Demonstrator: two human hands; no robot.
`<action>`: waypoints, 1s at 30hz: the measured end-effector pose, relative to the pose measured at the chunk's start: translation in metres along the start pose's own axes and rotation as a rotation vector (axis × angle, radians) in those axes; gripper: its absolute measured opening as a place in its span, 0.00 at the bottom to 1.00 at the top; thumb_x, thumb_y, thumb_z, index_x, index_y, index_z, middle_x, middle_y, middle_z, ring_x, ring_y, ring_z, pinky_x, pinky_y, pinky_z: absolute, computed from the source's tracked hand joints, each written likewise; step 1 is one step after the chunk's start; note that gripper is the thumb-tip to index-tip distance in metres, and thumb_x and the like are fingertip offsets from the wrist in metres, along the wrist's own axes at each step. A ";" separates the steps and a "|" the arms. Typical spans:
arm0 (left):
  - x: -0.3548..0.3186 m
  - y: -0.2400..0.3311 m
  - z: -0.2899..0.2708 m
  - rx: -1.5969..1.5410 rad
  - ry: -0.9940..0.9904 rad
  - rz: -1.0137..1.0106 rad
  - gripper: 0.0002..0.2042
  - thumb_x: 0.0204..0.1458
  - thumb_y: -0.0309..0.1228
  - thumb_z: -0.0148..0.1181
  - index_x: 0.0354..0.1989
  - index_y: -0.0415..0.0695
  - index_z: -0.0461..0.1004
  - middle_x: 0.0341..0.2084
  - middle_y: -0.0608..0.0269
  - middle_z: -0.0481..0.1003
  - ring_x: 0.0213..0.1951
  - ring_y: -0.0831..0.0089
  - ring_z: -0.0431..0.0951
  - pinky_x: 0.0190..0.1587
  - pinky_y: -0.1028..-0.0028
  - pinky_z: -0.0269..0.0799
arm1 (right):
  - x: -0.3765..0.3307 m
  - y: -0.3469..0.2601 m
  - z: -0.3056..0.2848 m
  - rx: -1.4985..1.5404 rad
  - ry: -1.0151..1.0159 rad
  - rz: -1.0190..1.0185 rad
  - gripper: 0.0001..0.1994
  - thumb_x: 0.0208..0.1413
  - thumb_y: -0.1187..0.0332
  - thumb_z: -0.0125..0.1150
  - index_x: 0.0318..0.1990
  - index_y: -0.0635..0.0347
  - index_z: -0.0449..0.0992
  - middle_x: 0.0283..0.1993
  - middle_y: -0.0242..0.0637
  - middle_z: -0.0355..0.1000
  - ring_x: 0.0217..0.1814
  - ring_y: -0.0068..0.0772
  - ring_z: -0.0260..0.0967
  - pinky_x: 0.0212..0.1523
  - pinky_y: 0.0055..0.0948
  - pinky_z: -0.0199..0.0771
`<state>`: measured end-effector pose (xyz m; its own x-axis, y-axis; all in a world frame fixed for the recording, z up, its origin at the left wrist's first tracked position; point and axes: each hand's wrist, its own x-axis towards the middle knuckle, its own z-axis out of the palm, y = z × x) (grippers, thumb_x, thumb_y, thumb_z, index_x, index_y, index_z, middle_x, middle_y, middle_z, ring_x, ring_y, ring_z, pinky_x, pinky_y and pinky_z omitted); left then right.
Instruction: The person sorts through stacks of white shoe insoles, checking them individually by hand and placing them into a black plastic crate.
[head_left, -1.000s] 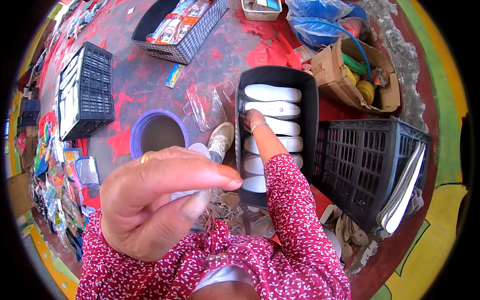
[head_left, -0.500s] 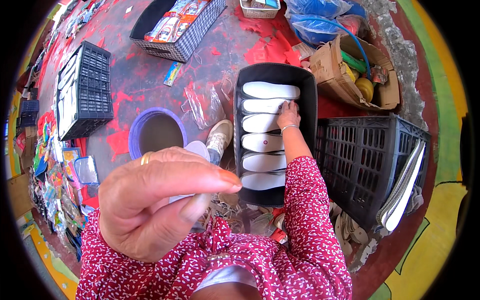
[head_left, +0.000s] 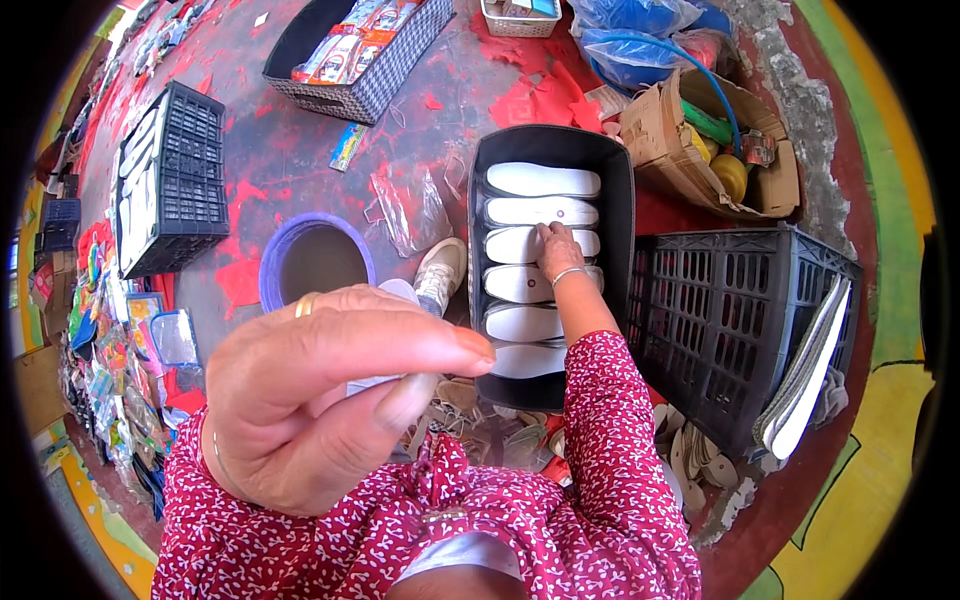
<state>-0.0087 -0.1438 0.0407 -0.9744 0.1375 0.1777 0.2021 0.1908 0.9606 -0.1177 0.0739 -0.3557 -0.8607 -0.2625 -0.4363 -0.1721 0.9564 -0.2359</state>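
My left hand (head_left: 330,390) is raised close to the camera, thumb and index finger nearly together. It holds a white flat piece with a rounded end (head_left: 398,290), mostly hidden behind the fingers. My right hand (head_left: 561,248) reaches into a black fabric bin (head_left: 622,190), its bent fingertips on the third white insole (head_left: 512,244) from the far end. Whatever is under those fingertips is hidden. Several stacks of white insoles lie crosswise in a row there. A small pink dot shows on the second insole (head_left: 530,211) and on the fourth insole (head_left: 510,284).
A dark plastic crate (head_left: 710,310) stands right of the bin, with insoles at its side. Behind it is an open cardboard box (head_left: 660,150). A purple bucket (head_left: 268,270) of murky liquid, another crate (head_left: 190,180) and a patterned bin (head_left: 370,100) stand to the left.
My right hand has moved nearer and left, from the second insole to the third. The second insole's pink dot is now uncovered. My left hand has shifted slightly right.
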 end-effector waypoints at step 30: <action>-0.001 -0.007 -0.001 -0.090 -0.029 0.073 0.09 0.51 0.29 0.51 0.34 0.34 0.72 0.26 0.51 0.75 0.29 0.65 0.76 0.34 0.69 0.72 | 0.002 -0.016 0.014 -0.275 -0.064 0.092 0.27 0.42 0.59 0.67 0.49 0.61 0.67 0.50 0.37 0.67 0.52 0.35 0.65 0.49 0.35 0.68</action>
<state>-0.0091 -0.1462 0.0342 -0.9538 0.1765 0.2431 0.2618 0.0909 0.9608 -0.1101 0.0565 -0.3649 -0.8485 -0.1721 -0.5005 -0.2255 0.9731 0.0476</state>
